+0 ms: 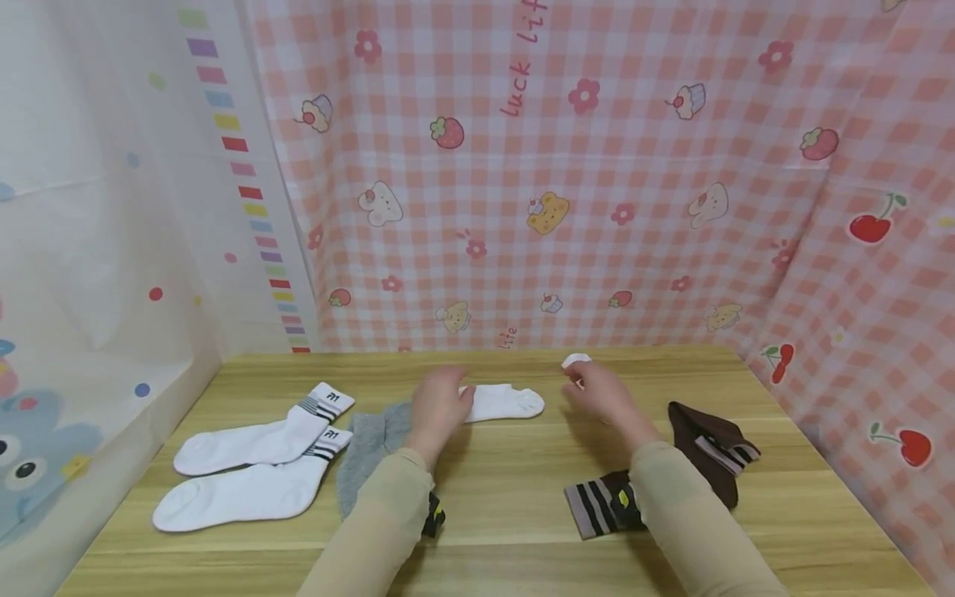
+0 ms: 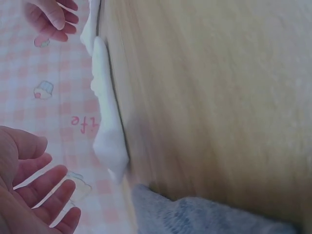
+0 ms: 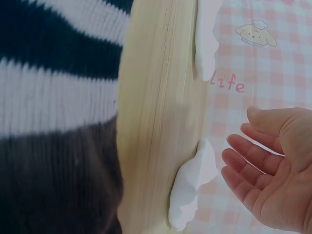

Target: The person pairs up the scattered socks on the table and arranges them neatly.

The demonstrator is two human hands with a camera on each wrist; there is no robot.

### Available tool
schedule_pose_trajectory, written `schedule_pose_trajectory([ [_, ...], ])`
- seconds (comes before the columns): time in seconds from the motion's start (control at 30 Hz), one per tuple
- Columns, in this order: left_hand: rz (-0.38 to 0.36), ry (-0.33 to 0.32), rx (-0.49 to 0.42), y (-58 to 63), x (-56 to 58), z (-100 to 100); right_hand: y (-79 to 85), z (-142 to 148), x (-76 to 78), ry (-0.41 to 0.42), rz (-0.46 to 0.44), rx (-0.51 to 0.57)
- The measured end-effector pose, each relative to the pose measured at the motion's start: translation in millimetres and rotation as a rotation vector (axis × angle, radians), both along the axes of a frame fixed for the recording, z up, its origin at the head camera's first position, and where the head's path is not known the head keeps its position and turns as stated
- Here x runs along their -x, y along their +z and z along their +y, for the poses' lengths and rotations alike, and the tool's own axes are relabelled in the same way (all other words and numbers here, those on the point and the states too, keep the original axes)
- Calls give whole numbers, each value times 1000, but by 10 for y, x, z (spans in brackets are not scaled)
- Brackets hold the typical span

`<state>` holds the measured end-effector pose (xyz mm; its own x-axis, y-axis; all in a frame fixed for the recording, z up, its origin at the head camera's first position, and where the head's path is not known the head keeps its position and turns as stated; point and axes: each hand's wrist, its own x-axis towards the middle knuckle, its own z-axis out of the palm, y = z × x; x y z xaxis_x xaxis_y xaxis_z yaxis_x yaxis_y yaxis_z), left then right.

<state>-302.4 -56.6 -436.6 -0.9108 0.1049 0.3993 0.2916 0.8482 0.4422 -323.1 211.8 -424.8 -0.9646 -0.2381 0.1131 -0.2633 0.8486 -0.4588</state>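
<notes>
A white ankle sock [image 1: 507, 402] lies flat near the back middle of the table. My left hand [image 1: 440, 406] hovers at its left end, fingers loosely bent with nothing between them, as the left wrist view also shows. Farther right, my right hand [image 1: 600, 394] is held over a second white sock [image 1: 576, 360], which it mostly hides in the head view. In the right wrist view that white sock [image 3: 192, 185] lies on the wood, just beside the relaxed, empty fingers [image 3: 248, 156]. Under my left forearm is a grey sock [image 1: 366, 448], partly covered by the sleeve.
Two long white socks [image 1: 239, 489] with black stripes overlap on the left of the wooden table [image 1: 507, 531]. Dark brown socks with striped cuffs [image 1: 597, 506] lie on the right, partly under my right sleeve. A pink checked curtain [image 1: 477, 207] hangs behind the table's back edge.
</notes>
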Motion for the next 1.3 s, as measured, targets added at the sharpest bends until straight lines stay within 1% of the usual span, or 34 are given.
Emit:
schedule_pose_trajectory([
  [0.17,60,-37,67,64,-57,50,15,46,-15,0,28,-45],
  [0.37,121,-86,106,147,-141,123,-28,137,-9,26,70,-107],
  [0.5,151,-100,129,167,-175,163,-44,170,-8,24,60,-143],
  [0.67,198,-119,158,166,-205,204,-58,191,-26,22,19,-199],
  [0.8,208,-128,183,168,-229,235,-66,213,-49,51,41,-239],
  [0.9,221,-128,225,151,-238,258,-66,223,-76,69,52,-248],
  [0.97,235,-133,247,141,-248,276,-67,226,-92,78,30,-248],
  [1.13,272,-154,258,124,-272,325,-64,237,-125,89,-16,-225],
  [1.3,277,-161,266,105,-287,376,-66,255,-150,104,3,-231],
])
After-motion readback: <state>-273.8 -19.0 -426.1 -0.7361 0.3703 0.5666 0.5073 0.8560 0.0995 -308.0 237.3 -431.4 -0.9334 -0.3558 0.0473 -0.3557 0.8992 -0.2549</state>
